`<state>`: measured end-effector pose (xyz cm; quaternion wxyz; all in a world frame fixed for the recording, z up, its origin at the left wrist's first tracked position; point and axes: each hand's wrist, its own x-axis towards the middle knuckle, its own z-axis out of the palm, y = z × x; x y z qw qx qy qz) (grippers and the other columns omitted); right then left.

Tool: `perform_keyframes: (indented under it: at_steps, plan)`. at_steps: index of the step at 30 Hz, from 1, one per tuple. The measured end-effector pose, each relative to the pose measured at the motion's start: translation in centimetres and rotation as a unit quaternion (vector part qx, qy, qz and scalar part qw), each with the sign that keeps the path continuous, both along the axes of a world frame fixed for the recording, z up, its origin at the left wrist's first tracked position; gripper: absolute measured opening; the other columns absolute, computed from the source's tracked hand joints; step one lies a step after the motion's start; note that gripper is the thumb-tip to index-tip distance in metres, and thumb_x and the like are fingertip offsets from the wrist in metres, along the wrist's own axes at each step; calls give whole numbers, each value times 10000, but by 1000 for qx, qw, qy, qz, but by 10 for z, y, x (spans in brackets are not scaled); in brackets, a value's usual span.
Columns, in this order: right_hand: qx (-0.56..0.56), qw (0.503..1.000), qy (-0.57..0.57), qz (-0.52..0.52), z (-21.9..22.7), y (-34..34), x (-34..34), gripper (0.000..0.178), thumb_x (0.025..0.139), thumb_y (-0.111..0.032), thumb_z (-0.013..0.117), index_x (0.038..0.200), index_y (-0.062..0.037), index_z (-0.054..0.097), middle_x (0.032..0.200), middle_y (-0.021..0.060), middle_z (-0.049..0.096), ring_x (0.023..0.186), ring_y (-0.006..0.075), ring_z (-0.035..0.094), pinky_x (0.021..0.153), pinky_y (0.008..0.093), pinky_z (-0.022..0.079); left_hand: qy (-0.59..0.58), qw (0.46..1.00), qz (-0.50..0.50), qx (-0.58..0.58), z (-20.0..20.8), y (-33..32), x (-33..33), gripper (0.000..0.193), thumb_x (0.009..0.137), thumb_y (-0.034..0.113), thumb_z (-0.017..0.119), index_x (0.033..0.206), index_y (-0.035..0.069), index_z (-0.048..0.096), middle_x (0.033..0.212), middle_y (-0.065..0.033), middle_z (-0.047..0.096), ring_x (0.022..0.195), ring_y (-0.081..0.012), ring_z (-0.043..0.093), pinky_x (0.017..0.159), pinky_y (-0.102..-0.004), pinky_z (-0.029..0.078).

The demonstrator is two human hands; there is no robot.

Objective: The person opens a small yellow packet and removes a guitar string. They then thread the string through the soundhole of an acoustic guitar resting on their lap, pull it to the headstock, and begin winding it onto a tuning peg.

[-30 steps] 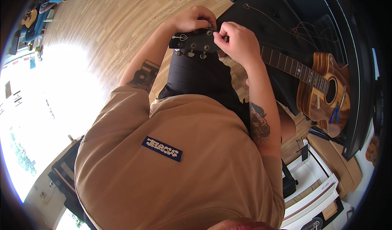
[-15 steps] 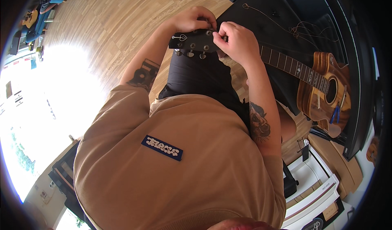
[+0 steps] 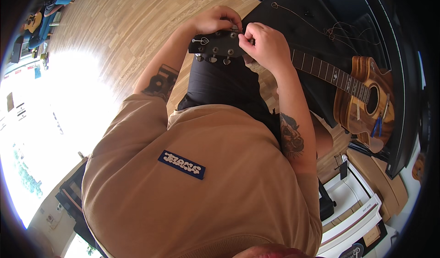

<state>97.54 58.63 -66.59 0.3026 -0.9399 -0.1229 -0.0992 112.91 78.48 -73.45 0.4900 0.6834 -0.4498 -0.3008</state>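
Observation:
An acoustic guitar (image 3: 341, 116) lies across my lap and the black bench, its neck running up and left to a black headstock (image 3: 215, 45) with metal tuning pegs. My left hand (image 3: 217, 20) is closed at the far edge of the headstock, thumb and fingers on a tuning peg (image 3: 234, 28). Beside it, my right hand (image 3: 266, 45) is curled in a pinch over the neck end of the headstock. Whatever its fingertips hold is too small to make out. A blue-handled tool (image 3: 377, 127) rests on the guitar body near the bridge.
Loose coiled strings (image 3: 337, 34) lie on the black bench (image 3: 298, 22) beyond my right hand. Cardboard (image 3: 378, 178) and a white case-like object (image 3: 353, 203) stand low on the right. Another guitar (image 3: 33, 23) is at the far left, over the wooden floor (image 3: 123, 15).
The headstock has shifted very slightly to the left. Both hands keep nearly the same place and grip.

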Motion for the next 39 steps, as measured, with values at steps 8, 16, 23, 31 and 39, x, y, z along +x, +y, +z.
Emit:
perform_keyframes:
  at_steps: [8, 16, 23, 31, 39]
  plan:
    - [-6, 1000, 10, 2, -3, -1, 0, 222, 917, -228, 742, 804, -81, 620, 800, 66, 704, 728, 287, 696, 626, 430, 544, 30, 998, 56, -1, 8, 1, -10, 220, 876, 91, 656, 1039, 73, 803, 1127, -60, 693, 1041, -201, 677, 932, -342, 535]
    - [-5, 1000, 8, 2, -2, -1, 0, 226, 917, -224, 738, 794, -84, 610, 781, 65, 692, 722, 289, 692, 623, 432, 541, 19, 999, -3, 32, 4, 4, -1, 239, 888, 56, 649, 1096, 21, 762, 1248, -92, 641, 1183, -228, 616, 1003, -362, 492]
    - [-9, 1000, 11, -4, -1, -1, -1, 230, 913, -227, 739, 789, -88, 604, 760, 60, 679, 716, 286, 690, 613, 432, 536, 62, 998, 2, 29, 8, 9, -1, 202, 880, 31, 624, 1040, 36, 746, 1241, -80, 656, 1178, -200, 606, 991, -355, 484]
    - [-4, 1000, 3, -2, 1, 0, -1, 209, 906, -214, 741, 798, -88, 615, 765, 55, 685, 726, 279, 694, 616, 425, 542, -16, 999, -27, 31, 5, 3, 1, 207, 872, 1, 603, 1030, 22, 735, 1255, -108, 688, 1181, -251, 626, 1019, -372, 480]
    - [0, 998, -55, -6, -5, 1, -3, 200, 872, -173, 763, 776, -99, 604, 752, 51, 672, 713, 267, 685, 602, 411, 540, 10, 999, -9, -37, 3, 4, -2, 295, 872, 69, 629, 1113, 64, 798, 1152, -74, 719, 1034, -199, 651, 940, -342, 531]
